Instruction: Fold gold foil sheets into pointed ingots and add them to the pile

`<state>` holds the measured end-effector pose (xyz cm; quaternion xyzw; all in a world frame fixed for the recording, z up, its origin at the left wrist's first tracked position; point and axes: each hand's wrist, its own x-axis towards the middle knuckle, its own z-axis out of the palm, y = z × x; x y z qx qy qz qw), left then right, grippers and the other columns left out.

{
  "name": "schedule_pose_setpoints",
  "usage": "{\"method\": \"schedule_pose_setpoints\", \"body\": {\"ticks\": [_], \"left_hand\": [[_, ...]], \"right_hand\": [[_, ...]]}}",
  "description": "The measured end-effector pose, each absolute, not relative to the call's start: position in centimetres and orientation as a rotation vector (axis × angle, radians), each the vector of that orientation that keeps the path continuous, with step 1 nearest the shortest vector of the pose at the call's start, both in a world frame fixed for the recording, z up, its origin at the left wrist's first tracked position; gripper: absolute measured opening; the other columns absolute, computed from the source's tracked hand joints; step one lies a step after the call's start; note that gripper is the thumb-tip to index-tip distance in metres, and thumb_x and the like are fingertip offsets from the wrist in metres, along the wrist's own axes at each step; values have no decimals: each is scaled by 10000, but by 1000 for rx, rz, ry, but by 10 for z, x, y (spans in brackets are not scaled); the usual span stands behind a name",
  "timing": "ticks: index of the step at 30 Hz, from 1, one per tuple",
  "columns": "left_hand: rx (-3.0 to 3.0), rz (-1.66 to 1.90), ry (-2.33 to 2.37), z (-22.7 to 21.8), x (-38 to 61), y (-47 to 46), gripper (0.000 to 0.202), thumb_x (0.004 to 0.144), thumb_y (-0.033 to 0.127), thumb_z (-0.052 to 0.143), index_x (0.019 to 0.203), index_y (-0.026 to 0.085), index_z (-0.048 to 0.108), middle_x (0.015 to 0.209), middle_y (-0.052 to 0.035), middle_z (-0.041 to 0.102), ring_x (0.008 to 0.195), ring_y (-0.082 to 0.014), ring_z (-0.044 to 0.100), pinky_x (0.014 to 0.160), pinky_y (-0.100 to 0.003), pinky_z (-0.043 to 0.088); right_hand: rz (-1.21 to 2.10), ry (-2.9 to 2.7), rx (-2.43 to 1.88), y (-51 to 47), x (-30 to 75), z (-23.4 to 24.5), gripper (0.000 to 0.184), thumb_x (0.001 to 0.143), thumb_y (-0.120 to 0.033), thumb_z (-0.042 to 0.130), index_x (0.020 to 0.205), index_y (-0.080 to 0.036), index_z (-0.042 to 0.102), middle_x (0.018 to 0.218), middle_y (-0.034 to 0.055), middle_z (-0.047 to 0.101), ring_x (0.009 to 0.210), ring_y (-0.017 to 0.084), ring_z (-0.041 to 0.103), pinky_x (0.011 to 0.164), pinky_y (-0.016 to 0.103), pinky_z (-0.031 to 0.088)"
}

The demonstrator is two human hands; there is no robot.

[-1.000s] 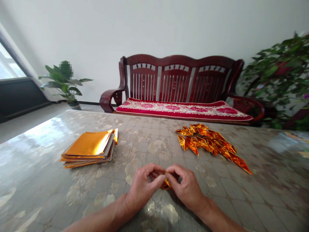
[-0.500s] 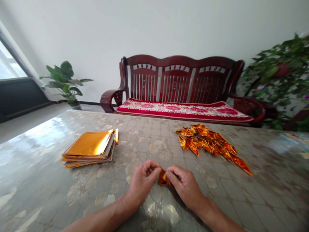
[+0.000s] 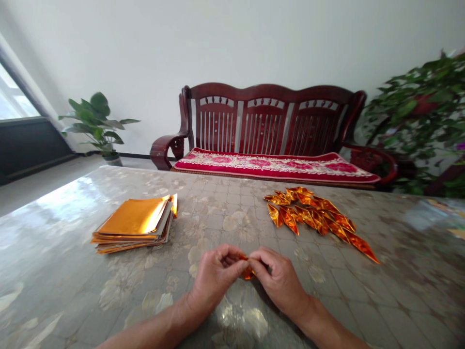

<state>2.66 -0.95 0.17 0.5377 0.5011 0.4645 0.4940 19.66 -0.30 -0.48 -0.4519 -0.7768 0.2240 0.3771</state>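
Observation:
Between my two hands is a small piece of folded gold foil paper point(image 3: 248, 274), mostly covered by my fingers. My left hand point(image 3: 220, 269) pinches it from the left with thumb and fingertips. From the right, my right hand point(image 3: 274, 271) pinches it too, and the two thumb tips nearly meet above it. To the left lies a stack of square gold foil sheets point(image 3: 131, 216), its edges uneven. Beyond my right hand, several folded gold foil pieces point(image 3: 316, 219) with pointed ends lie in a loose cluster.
All this rests on a table with a glossy patterned cover point(image 3: 203, 203). A clear plastic bag point(image 3: 432, 215) lies at its right side. Behind the table stands a dark red wooden bench point(image 3: 261, 121) with a floral cushion, between potted plants point(image 3: 98, 121).
My hands have drawn closer together around the foil piece, so less of it shows. The left thumb has shifted right towards the right thumb. The stack and the cluster are unchanged.

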Motion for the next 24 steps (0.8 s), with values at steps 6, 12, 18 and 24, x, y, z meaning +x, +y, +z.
{"method": "schedule_pose_setpoints", "body": {"ticks": [6, 12, 18, 24], "left_hand": [[1413, 1093, 1262, 2, 27, -9, 123, 753, 244, 655, 759, 146, 731, 692, -25, 731, 628, -153, 657, 574, -205, 479], [1203, 1162, 1189, 0, 22, -2, 151, 729, 283, 698, 757, 135, 708, 639, -10, 701, 568, -120, 611, 558, -191, 461], [1094, 1195, 1123, -1, 19, 0, 186, 685, 301, 759, 747, 134, 705, 607, 4, 680, 538, -98, 582, 541, -179, 445], [1040, 1185, 1107, -1, 19, 0, 239, 678, 337, 773, 744, 134, 666, 593, 15, 654, 500, -78, 535, 485, -165, 393]], "right_hand": [[585, -1972, -1163, -3, 198, -4, 211, 951, -257, 528, 777, -221, 642, 722, -8, 637, 695, 144, 612, 671, 225, 428], [753, -1914, -1116, -3, 201, -1, 301, 1018, -347, 419, 898, -219, 664, 807, -4, 658, 762, 141, 621, 713, 220, 433], [797, -1919, -1140, -1, 203, -3, 346, 1016, -402, 419, 855, -205, 654, 791, -1, 658, 744, 148, 612, 693, 228, 427], [773, -1982, -1159, 1, 204, -7, 323, 1005, -399, 453, 846, -211, 661, 779, -4, 669, 732, 148, 614, 683, 228, 418]]}}
